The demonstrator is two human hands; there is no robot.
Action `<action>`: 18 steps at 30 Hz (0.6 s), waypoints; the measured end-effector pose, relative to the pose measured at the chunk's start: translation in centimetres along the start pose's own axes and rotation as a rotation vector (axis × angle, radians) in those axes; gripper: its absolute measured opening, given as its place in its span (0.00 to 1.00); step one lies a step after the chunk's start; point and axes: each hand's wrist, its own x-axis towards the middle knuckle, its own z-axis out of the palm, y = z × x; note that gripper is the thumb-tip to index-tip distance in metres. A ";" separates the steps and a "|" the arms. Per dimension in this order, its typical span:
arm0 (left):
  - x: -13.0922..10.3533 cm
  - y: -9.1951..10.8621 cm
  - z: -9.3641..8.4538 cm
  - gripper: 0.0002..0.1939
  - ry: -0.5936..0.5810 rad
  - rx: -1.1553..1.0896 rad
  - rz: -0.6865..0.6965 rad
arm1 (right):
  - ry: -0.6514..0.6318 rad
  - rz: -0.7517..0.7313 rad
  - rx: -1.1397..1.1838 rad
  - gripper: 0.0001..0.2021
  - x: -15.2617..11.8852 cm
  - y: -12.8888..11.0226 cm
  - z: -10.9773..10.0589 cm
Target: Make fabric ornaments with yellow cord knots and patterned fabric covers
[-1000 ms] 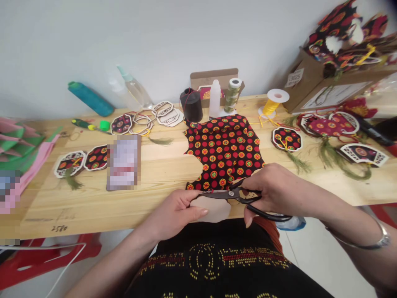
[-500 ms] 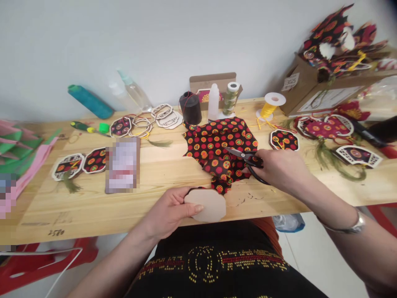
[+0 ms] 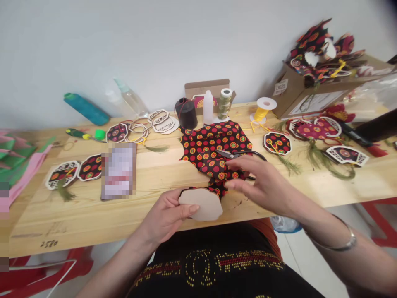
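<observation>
My left hand (image 3: 166, 213) is closed on a pale board piece with scalloped corners (image 3: 206, 205), thumb on its plain face, near the table's front edge. Dark cloth shows along the board's far rim. My right hand (image 3: 263, 182) is off the scissors, its thumb and fingers apart, hovering just right of the board. The black-handled scissors (image 3: 231, 155) lie on the black patterned cloth (image 3: 201, 142), blades pointing left. My right hand hides part of their handles. The cloth has red dots and flowers, with its near end bunched up close to the board.
Behind the cloth stand a black thread spool (image 3: 186, 114), a white bottle (image 3: 208, 107) and a yellow cord spool (image 3: 262, 111). A cardboard box (image 3: 305, 95) of fabric pieces is at the back right. A blurred-out flat object (image 3: 119, 171) lies left, beside framed ornaments (image 3: 63, 174).
My right hand has let go of the scissors, leaving them on the cloth, and has come nearer to the board with its fingers spread. My left hand keeps its hold. The view has shifted slightly.
</observation>
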 end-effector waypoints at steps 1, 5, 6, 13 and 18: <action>0.0 0.0 0.0 0.11 -0.002 -0.004 -0.001 | -0.068 -0.008 0.142 0.22 -0.1 -0.7 0.3; 0.0 0.0 0.2 0.12 0.002 0.000 0.007 | -0.207 0.054 0.458 0.22 0.0 -2.7 2.1; 0.0 0.0 0.2 0.12 0.003 0.003 0.014 | -0.199 0.066 0.498 0.18 0.1 -2.9 2.5; 0.1 -0.2 0.1 0.13 0.046 0.038 0.035 | -0.089 0.105 0.668 0.16 0.1 -2.7 4.3; 0.2 -0.1 0.2 0.13 0.050 0.048 0.039 | -0.090 0.131 0.662 0.13 0.0 -2.5 4.2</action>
